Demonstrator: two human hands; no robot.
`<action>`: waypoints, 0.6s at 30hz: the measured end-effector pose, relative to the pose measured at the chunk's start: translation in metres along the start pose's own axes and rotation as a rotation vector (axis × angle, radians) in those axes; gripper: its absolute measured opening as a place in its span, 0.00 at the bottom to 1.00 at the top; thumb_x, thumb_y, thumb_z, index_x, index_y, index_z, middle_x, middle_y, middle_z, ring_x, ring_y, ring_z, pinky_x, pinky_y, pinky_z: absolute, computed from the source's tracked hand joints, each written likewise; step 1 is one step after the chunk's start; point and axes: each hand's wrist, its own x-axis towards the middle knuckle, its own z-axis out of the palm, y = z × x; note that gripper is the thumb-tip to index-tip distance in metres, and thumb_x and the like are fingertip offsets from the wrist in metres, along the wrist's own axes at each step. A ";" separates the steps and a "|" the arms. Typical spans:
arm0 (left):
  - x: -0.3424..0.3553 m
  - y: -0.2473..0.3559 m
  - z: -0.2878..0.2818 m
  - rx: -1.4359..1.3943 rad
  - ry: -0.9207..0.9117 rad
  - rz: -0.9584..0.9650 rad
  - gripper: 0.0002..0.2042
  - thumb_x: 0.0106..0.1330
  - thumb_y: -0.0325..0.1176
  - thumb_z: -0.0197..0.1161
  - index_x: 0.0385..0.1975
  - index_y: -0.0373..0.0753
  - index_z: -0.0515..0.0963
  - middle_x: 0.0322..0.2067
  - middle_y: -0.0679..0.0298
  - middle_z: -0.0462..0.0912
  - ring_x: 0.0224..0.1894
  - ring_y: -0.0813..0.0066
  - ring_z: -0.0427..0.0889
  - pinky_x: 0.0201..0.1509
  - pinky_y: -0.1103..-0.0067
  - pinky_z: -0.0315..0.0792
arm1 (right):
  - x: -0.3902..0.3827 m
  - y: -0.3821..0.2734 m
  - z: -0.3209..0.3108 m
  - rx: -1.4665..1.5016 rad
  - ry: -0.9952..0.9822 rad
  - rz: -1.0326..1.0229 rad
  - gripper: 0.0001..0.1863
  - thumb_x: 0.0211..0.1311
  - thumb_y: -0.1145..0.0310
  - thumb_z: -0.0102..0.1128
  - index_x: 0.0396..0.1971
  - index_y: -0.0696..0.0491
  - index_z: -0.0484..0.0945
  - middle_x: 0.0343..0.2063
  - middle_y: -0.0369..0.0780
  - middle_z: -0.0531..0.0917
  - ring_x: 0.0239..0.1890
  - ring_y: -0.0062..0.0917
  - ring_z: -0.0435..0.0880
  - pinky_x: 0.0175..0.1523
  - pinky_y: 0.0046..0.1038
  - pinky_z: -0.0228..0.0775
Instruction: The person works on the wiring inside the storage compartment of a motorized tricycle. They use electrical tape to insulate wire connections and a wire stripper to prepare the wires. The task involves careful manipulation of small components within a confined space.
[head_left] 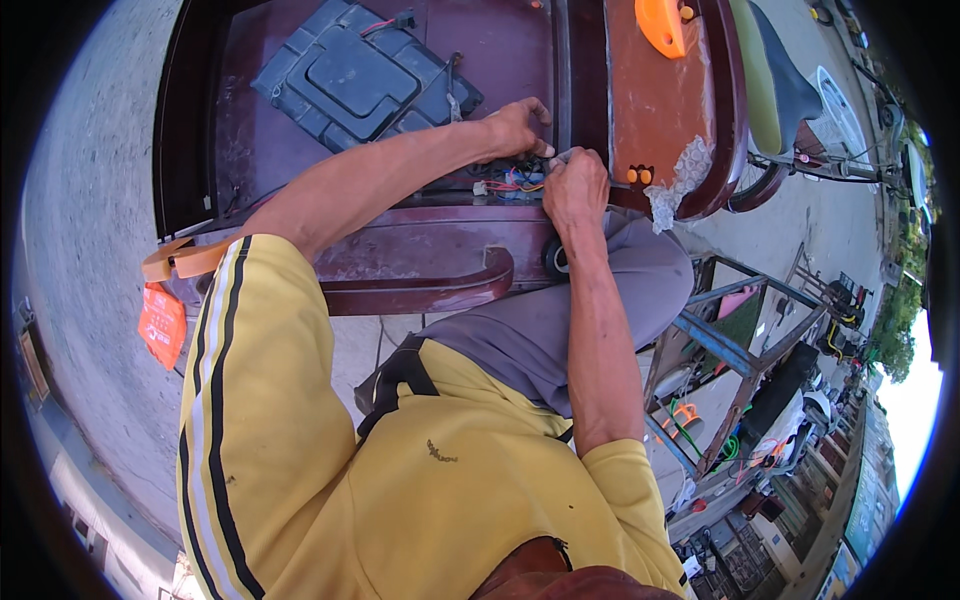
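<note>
My left hand point(515, 130) reaches into a dark maroon vehicle compartment, its fingers bent and thumb close to the other hand. My right hand point(577, 190) is closed in a pinch right beside it, at the compartment's near right corner. Whatever the fingertips hold is too small and hidden to name. Just below them lies a bundle of coloured wires point(515, 184) with connectors, partly covered by my left hand. A black plastic box point(360, 85) with short leads rests tilted on the compartment floor, beyond my left forearm.
A brown panel point(660, 110) with an orange piece point(660, 25) and bubble wrap point(682, 180) stands to the right. Nearer me runs a maroon armrest point(420, 290). An orange bag point(162, 325) hangs at left. A rusty metal frame point(720, 345) and a bicycle saddle point(780, 75) are at right.
</note>
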 end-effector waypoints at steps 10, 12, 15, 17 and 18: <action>-0.011 0.013 -0.013 0.372 -0.259 0.267 0.12 0.64 0.32 0.69 0.43 0.31 0.85 0.41 0.52 0.85 0.50 0.58 0.83 0.56 0.68 0.74 | -0.001 0.004 0.003 0.015 0.041 -0.014 0.10 0.62 0.72 0.59 0.34 0.65 0.82 0.38 0.55 0.82 0.45 0.51 0.83 0.50 0.46 0.75; -0.010 0.018 -0.014 0.426 -0.269 0.245 0.12 0.64 0.32 0.69 0.43 0.31 0.84 0.42 0.52 0.86 0.50 0.59 0.83 0.55 0.68 0.74 | -0.001 0.003 0.002 0.042 0.034 -0.023 0.09 0.61 0.73 0.59 0.34 0.64 0.82 0.38 0.55 0.82 0.44 0.51 0.84 0.50 0.45 0.75; -0.010 0.025 -0.012 0.454 -0.294 0.197 0.12 0.65 0.31 0.68 0.44 0.31 0.84 0.42 0.53 0.86 0.50 0.61 0.82 0.55 0.69 0.74 | -0.001 0.007 0.004 0.025 0.050 -0.032 0.08 0.61 0.74 0.60 0.33 0.62 0.83 0.38 0.54 0.83 0.43 0.50 0.84 0.50 0.45 0.75; -0.006 0.022 -0.013 0.418 -0.326 0.136 0.12 0.65 0.29 0.67 0.46 0.31 0.83 0.43 0.55 0.86 0.50 0.64 0.82 0.56 0.70 0.73 | 0.000 0.006 0.005 0.048 0.050 -0.026 0.07 0.61 0.74 0.60 0.33 0.62 0.84 0.37 0.53 0.83 0.43 0.50 0.84 0.49 0.45 0.75; -0.003 0.021 -0.013 0.381 -0.350 0.096 0.13 0.65 0.28 0.67 0.47 0.31 0.83 0.43 0.56 0.86 0.50 0.65 0.81 0.56 0.71 0.73 | 0.000 0.006 0.005 0.060 0.051 -0.022 0.07 0.60 0.74 0.61 0.33 0.61 0.85 0.37 0.53 0.83 0.43 0.49 0.84 0.49 0.45 0.75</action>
